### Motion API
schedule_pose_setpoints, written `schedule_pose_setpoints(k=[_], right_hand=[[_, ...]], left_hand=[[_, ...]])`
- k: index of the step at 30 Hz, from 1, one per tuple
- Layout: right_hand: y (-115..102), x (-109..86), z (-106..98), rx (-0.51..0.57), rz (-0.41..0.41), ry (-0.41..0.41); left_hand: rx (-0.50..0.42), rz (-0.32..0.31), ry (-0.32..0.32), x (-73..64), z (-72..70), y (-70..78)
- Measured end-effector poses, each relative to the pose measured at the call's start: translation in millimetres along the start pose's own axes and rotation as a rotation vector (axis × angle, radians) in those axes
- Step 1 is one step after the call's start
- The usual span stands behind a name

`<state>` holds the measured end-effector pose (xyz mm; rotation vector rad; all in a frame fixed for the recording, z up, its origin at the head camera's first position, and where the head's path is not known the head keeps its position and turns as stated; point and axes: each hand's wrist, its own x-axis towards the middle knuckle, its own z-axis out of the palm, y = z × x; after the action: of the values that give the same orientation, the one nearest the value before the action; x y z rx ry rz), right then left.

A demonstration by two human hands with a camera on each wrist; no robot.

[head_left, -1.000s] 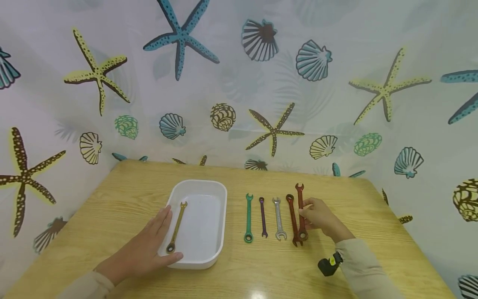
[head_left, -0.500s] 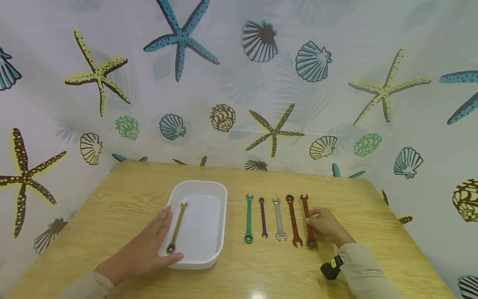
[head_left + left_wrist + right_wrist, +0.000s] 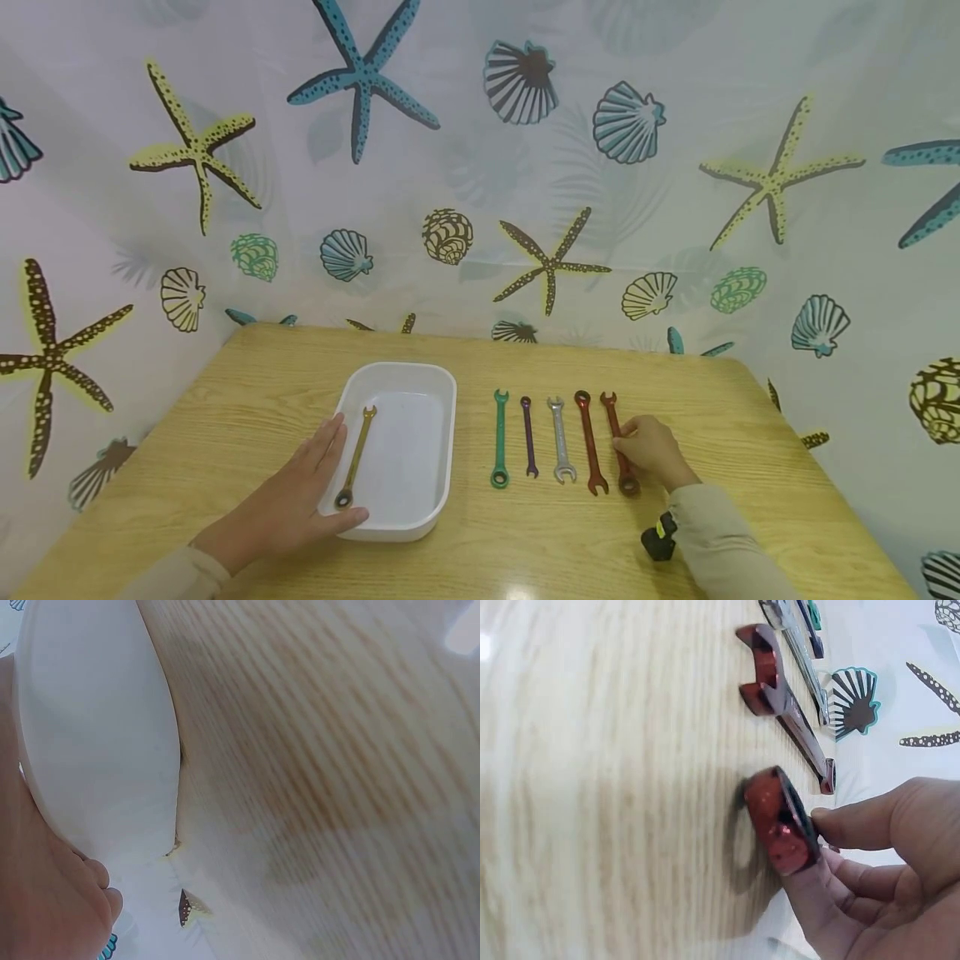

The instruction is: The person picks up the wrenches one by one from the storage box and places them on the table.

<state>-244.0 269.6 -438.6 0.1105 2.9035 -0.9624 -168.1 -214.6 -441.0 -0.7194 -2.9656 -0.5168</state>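
Observation:
My right hand [image 3: 654, 450] pinches the rightmost red combination wrench [image 3: 619, 446] between thumb and fingers. In the right wrist view, the ring end of this wrench [image 3: 780, 821] faces the camera, with its shadow on the wood beside it. Just left of it lies a second red wrench [image 3: 591, 442], its open end toward me. My left hand [image 3: 292, 492] rests against the left side of a white tray [image 3: 442, 500], fingers straight along the rim and thumb over the near-left corner. A gold wrench [image 3: 356, 458] lies inside the tray.
Between tray and red wrenches lie a green wrench [image 3: 500, 437], a small purple wrench [image 3: 528, 437] and a silver wrench [image 3: 560, 442], all in a row on the wooden table [image 3: 517, 533]. A curtain with starfish and shells [image 3: 465, 167] encloses the table's back and sides.
My right hand has moved the rightmost red wrench right and toward me, from overlapping the other red wrench to beside it, then slightly left at its top. The left hand has stayed put.

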Motion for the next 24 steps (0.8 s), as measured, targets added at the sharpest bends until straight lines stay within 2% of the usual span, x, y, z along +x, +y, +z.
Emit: schedule_pose_setpoints(k=[8,18,24], right_hand=[[-4.0,1.0,2.1,-0.179,-0.024,0.052],[-7.6,-1.4,2.5,-0.225,-0.063,0.105],[-7.9,-0.2,1.8,-0.232,-0.058,0.103]], left_hand=[[-0.003,0.005,0.009,-1.0,-0.2,0.4],[0.003,-0.005,0.001,-1.2,-1.2,1.5],[0.002,-0.006,-0.001,-0.5,-0.9,1.6]])
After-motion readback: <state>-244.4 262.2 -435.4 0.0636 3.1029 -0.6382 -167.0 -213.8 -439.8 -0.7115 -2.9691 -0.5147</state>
